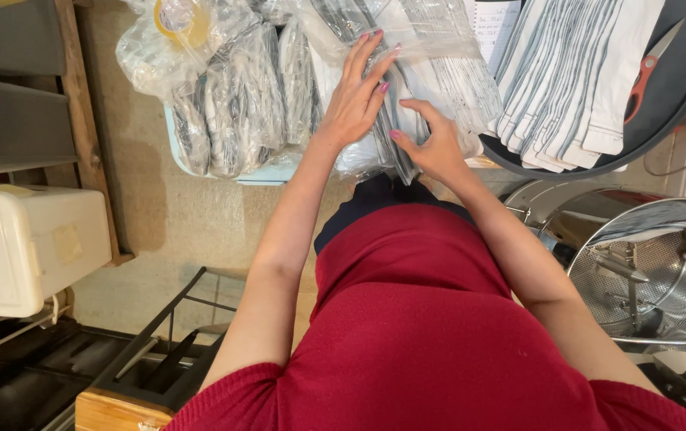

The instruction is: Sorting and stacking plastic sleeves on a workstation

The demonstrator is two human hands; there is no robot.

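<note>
My left hand lies flat, fingers spread, on a clear plastic bag holding folded grey-and-white striped cloth. My right hand pinches the near edge of that same bag, thumb and fingers closed on the plastic. To the left, several more bagged striped cloths lie packed together on a pale blue tray. A stack of unbagged striped cloths rests on a dark round tray at the right.
Orange-handled scissors lie on the dark round tray. A roll of tape sits in plastic at the back left. A steel drum with a perforated basket stands right. A white box and a wooden rack are left.
</note>
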